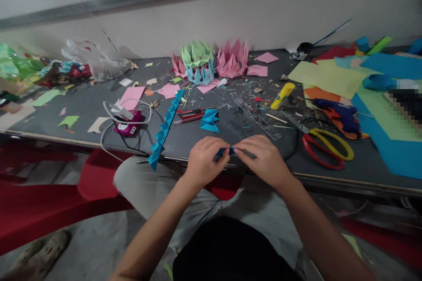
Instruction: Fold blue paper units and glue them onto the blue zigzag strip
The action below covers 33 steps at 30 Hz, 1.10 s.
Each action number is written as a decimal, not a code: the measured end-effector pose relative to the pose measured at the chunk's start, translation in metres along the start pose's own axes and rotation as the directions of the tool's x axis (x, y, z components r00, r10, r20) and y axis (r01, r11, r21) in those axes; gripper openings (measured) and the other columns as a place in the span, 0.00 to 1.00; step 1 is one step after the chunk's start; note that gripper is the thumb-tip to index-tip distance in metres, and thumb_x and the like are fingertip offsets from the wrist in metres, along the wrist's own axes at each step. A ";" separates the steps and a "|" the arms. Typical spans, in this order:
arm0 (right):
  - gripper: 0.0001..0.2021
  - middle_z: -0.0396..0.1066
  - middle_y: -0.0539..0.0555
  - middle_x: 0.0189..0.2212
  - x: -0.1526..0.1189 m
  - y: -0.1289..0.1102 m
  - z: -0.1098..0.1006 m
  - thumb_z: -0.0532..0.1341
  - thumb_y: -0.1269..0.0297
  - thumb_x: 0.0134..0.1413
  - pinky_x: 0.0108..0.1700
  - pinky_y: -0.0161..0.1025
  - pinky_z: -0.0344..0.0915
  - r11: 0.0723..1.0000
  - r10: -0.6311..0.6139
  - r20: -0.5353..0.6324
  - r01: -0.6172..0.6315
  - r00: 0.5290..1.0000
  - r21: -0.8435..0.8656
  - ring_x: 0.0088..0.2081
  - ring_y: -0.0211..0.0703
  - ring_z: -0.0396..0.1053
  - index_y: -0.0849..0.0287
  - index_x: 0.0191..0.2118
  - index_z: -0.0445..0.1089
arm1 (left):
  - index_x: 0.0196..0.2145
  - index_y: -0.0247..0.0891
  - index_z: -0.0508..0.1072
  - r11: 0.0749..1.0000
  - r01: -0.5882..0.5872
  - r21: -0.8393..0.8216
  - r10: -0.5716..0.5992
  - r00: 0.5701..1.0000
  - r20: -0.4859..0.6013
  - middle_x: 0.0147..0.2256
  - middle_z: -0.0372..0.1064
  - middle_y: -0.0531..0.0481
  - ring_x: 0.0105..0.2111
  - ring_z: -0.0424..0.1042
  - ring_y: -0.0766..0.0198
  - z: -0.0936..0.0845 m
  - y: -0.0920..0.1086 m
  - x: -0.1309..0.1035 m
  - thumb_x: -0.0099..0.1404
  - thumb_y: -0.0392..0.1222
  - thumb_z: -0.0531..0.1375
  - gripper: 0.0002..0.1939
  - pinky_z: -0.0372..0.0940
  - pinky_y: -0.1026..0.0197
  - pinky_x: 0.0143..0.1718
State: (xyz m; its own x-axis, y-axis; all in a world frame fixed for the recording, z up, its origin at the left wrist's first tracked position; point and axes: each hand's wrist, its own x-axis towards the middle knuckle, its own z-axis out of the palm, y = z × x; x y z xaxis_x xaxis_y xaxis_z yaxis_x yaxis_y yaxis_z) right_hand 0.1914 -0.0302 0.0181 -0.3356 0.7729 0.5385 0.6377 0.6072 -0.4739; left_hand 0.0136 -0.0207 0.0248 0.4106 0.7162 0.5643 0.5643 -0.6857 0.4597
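Observation:
A small piece of folded blue paper (231,151) is pinched between my two hands just in front of the table's edge. My left hand (206,160) grips its left end, and my right hand (263,158) grips the other; the fingers cover most of it. Just beyond my left hand lies a loose blue folded paper unit (210,120). Further left, a long strip of joined blue folded units (166,127) hangs slightly over the table edge. A red utility knife (190,117) rests between the strip and the loose unit.
Pink (232,59), green (198,55) and light blue (200,73) paper crowns stand at the back. To the right are a yellow glue stick (282,95), a clear ruler (257,117), scissors (325,147), a glue gun (338,112) and coloured sheets. A purple power socket (129,123) with cables sits left.

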 end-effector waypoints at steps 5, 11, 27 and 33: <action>0.07 0.74 0.51 0.31 -0.002 -0.003 0.001 0.55 0.67 0.57 0.42 0.42 0.59 0.995 -0.063 0.021 0.064 0.998 -0.070 0.33 0.40 0.68 0.57 0.32 0.70 | 0.29 0.37 0.68 0.988 -0.089 0.124 0.082 0.995 0.054 0.28 0.70 0.51 0.31 0.68 0.64 0.002 0.000 0.003 0.56 0.31 0.55 0.04 0.61 0.62 0.33; 0.07 0.75 0.49 0.29 -0.002 -0.007 0.002 0.56 0.68 0.56 0.42 0.43 0.58 0.991 -0.078 -0.018 0.075 0.997 -0.109 0.32 0.39 0.69 0.56 0.30 0.70 | 0.26 0.38 0.67 0.984 -0.080 0.162 0.066 0.994 0.089 0.26 0.70 0.53 0.29 0.67 0.64 -0.001 0.000 0.004 0.54 0.30 0.54 0.05 0.60 0.63 0.31; 0.04 0.73 0.51 0.30 0.002 -0.002 0.000 0.57 0.68 0.54 0.40 0.41 0.61 1.000 -0.002 -0.113 0.001 0.994 -0.004 0.33 0.40 0.69 0.56 0.33 0.69 | 0.31 0.38 0.71 0.995 0.019 -0.102 -0.011 0.997 0.075 0.30 0.73 0.50 0.32 0.71 0.66 -0.006 -0.008 0.007 0.61 0.36 0.56 0.04 0.64 0.64 0.35; 0.04 0.72 0.50 0.26 0.010 -0.009 0.011 0.57 0.73 0.49 0.42 0.41 0.60 0.997 -0.038 -0.172 0.025 0.984 -0.077 0.31 0.40 0.69 0.56 0.29 0.65 | 0.28 0.36 0.70 0.996 -0.079 0.035 0.080 0.997 -0.011 0.28 0.73 0.50 0.29 0.71 0.65 0.001 -0.003 0.006 0.59 0.34 0.56 0.03 0.63 0.63 0.32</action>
State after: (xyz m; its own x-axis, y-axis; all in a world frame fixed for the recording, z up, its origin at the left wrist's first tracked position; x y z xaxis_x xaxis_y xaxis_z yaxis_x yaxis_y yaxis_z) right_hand 0.1750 -0.0264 0.0202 -0.2354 0.7058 0.6682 0.6803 0.6106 -0.4053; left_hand 0.0150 -0.0141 0.0263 0.4465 0.6579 0.6064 0.5545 -0.7354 0.3895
